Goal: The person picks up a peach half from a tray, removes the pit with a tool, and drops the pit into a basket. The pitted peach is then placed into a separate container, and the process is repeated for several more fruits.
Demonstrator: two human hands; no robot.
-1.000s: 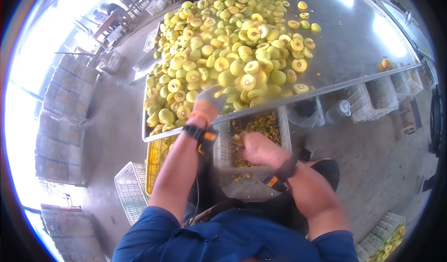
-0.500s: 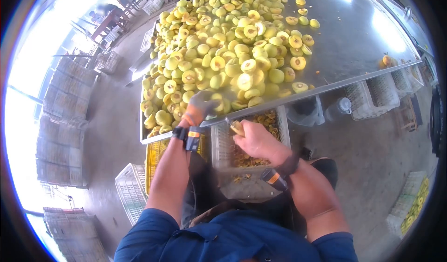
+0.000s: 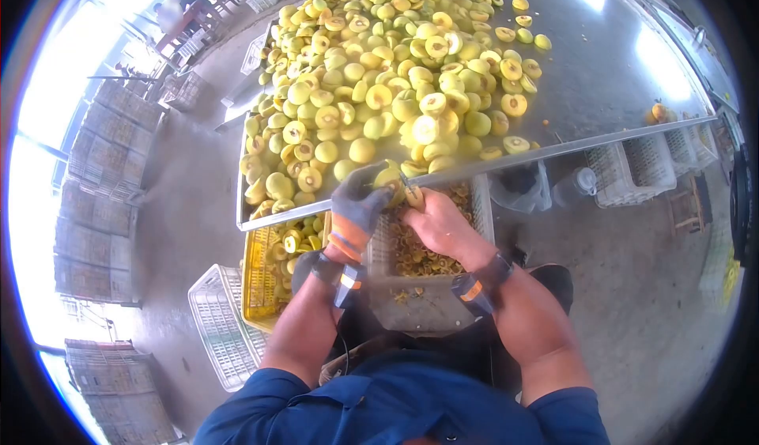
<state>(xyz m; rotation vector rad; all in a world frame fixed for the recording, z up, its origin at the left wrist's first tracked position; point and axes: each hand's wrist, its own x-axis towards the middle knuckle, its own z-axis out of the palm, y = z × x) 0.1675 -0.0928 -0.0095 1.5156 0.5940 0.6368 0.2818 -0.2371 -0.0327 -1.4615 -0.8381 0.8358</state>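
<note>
My left hand, in a grey glove with an orange cuff, is closed round a yellow-green peach half at the near edge of the table. In my bare right hand is a small pitting knife with a wooden-looking handle; its thin metal tip is against or just beside the peach half. Exact contact cannot be made out. Just beyond my hands, a large heap of halved peaches covers the metal table's left part, many with brown centres showing.
Below my hands stands a white crate of brown pit scraps. Left of it, a yellow crate holds peach halves, beside a white basket. The metal table has a raised rim. Stacked crates line the left side.
My left hand has drawn back from the heap's edge toward my right hand and now holds a peach half. The knife has risen slightly and its tip meets or nears the fruit.
</note>
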